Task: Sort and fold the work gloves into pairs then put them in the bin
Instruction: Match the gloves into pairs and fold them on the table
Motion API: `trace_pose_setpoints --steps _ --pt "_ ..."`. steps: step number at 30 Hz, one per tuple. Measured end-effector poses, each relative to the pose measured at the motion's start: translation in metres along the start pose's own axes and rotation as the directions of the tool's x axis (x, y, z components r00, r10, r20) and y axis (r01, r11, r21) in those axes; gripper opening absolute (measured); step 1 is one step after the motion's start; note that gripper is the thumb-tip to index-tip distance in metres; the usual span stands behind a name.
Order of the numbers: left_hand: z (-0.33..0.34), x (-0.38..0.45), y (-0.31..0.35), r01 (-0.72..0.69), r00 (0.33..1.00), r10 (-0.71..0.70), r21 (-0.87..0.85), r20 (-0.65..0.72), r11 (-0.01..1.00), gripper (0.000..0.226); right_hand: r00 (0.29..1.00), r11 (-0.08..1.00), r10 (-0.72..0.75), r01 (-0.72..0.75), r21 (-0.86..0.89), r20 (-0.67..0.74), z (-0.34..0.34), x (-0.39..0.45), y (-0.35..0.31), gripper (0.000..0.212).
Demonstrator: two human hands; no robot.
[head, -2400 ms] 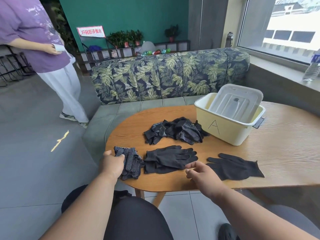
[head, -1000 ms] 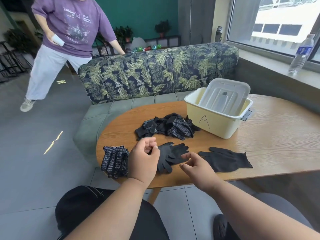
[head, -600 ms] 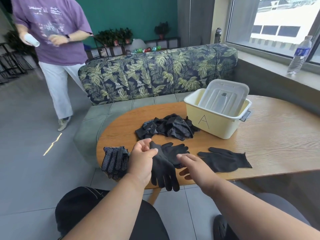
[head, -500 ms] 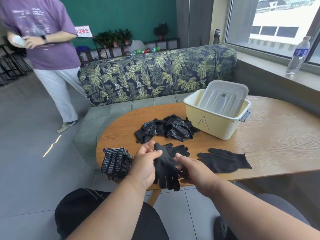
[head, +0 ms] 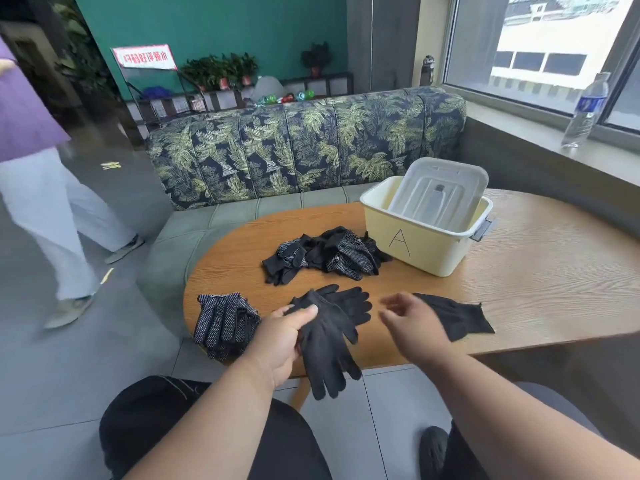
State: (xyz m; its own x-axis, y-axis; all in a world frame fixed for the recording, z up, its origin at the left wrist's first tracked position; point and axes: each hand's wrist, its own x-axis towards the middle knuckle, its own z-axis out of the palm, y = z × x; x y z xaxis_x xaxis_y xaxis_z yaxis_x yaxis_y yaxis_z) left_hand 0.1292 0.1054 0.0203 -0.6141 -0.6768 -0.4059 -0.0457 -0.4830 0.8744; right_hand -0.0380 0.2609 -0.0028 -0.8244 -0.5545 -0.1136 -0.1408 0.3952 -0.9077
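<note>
My left hand pinches a plain black glove by its cuff; its fingers hang down past the table's front edge. A second plain black glove lies under it on the wooden table. My right hand hovers open just right of them, holding nothing. Another plain black glove lies flat partly behind that hand. A dotted glove bundle sits at the table's left end. A heap of mixed gloves lies further back, beside the cream bin marked A.
The bin's lid stands tilted inside the bin. A leaf-patterned sofa runs behind the table. A person in a purple top walks at the left. A water bottle stands on the window sill.
My left hand left the dotted bundle, took a plain black glove by the cuff and lifted it toward me. My right hand let go and drew off to the right. The person walked left.
</note>
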Motion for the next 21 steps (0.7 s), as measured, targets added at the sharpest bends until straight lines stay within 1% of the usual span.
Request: trace_pose_setpoints --steps 1,2,3,4,5,7,9,11,14,17,19,21 --pt "-0.003 0.003 0.005 -0.023 0.999 0.023 -0.027 -0.026 0.999 0.026 0.996 0.999 0.034 -0.035 -0.008 -0.088 -0.011 0.007 0.007 0.013" --pt "-0.005 0.004 0.01 -0.045 0.998 0.043 -0.042 -0.052 0.998 0.026 0.979 0.993 0.063 -0.081 -0.085 -0.193 -0.023 0.015 0.017 0.023" --pt "-0.008 0.004 0.014 -0.068 0.995 0.064 -0.053 -0.081 0.996 0.026 0.954 0.96 0.075 -0.148 -0.239 -0.29 -0.037 0.022 0.026 0.034" --pt "-0.01 0.003 0.018 -0.089 0.991 0.082 -0.063 -0.107 0.994 0.025 0.929 0.892 0.097 -0.24 -0.383 -0.357 -0.05 0.027 0.036 0.044" --pt "-0.012 0.002 0.021 -0.106 0.987 0.096 -0.074 -0.125 0.992 0.024 0.906 0.828 0.136 -0.327 -0.456 -0.401 -0.062 0.031 0.044 0.053" --pt "-0.015 0.002 0.024 -0.126 0.985 0.115 -0.083 -0.132 0.988 0.025 0.874 0.745 0.214 -0.435 -0.507 -0.436 -0.077 0.033 0.058 0.063" --pt "-0.018 0.004 0.023 -0.123 0.985 0.109 -0.096 -0.135 0.988 0.033 0.873 0.725 0.228 -0.448 -0.523 -0.432 -0.08 0.032 0.066 0.065" --pt "-0.019 0.006 0.021 -0.112 0.986 0.097 -0.107 -0.136 0.988 0.038 0.88 0.76 0.23 -0.429 -0.488 -0.415 -0.08 0.032 0.066 0.055" --pt "-0.017 0.004 0.019 -0.097 0.988 0.082 -0.111 -0.132 0.989 0.03 0.905 0.822 0.257 -0.389 -0.415 -0.34 -0.081 0.035 0.063 0.031" --pt "-0.019 0.0 0.021 -0.092 0.988 0.077 -0.112 -0.134 0.989 0.029 0.921 0.907 0.232 -0.321 -0.273 -0.314 -0.078 0.028 0.05 0.008" --pt "-0.022 -0.001 0.024 -0.107 0.986 0.09 -0.12 -0.142 0.987 0.029 0.936 0.963 0.185 -0.233 -0.135 -0.301 -0.075 0.022 0.037 0.008" --pt "-0.026 -0.001 0.03 -0.127 0.982 0.104 -0.138 -0.16 0.982 0.028 0.953 0.986 0.158 -0.166 -0.007 -0.257 -0.067 0.017 0.021 0.01"
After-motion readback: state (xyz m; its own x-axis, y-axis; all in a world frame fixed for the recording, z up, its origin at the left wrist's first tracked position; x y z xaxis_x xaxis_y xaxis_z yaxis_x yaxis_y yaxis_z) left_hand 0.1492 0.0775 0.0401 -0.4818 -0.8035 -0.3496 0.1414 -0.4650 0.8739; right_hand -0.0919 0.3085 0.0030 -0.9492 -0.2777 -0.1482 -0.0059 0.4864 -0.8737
